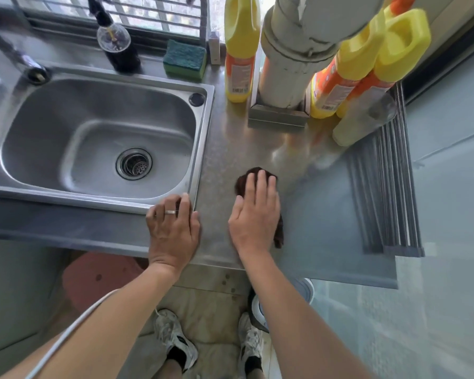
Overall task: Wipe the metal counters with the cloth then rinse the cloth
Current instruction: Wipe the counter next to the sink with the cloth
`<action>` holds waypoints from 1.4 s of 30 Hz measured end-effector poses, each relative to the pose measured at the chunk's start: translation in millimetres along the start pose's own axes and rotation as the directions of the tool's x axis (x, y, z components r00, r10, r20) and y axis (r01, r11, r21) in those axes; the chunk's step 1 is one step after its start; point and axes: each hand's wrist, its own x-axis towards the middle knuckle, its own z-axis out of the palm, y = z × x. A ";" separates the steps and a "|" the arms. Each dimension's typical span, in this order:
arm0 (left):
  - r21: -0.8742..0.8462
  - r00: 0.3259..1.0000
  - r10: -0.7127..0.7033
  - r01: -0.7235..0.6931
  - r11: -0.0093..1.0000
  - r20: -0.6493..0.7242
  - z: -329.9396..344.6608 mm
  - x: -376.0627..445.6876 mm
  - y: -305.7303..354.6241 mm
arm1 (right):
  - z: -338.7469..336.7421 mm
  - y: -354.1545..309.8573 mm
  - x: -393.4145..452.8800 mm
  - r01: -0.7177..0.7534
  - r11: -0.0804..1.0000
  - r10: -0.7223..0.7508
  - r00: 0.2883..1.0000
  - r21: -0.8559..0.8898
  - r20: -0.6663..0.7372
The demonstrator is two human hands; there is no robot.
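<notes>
A dark brown cloth (279,231) lies on the metal counter (222,149) right of the sink. My right hand (255,214) presses flat on the cloth with fingers spread; the cloth shows past the fingertips and at the hand's right side. My left hand (173,228), wearing a ring, rests palm down on the counter at the front right corner of the steel sink (203,138). A small dark patch shows under its fingers; I cannot tell what it is. The sink basin holds only its drain strainer (134,163).
Yellow-and-orange detergent bottles (240,50) (367,64) flank a thick grey pipe (288,58) at the back. A pale bottle (361,121) lies beside a rolled drying rack (383,187). A green sponge (184,60), a dark bottle (118,42) and the tap (17,54) stand behind the sink.
</notes>
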 end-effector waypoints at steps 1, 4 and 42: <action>0.006 1.000 0.007 -0.007 1.000 0.004 -0.3 0.1 0.0 | 4.2 -13.5 -3.3 0.033 0.999 -0.033 0.999 0.014 0.017; 0.005 1.000 0.010 -0.010 1.000 0.016 -0.2 -1.4 -0.8 | 13.8 -44.0 -14.5 0.135 0.989 -0.140 0.986 0.064 0.086; -0.191 0.999 -0.048 0.047 0.980 0.002 -14.6 -3.8 -7.1 | 14.1 -56.2 -53.9 0.146 0.989 -0.144 0.981 -0.007 0.128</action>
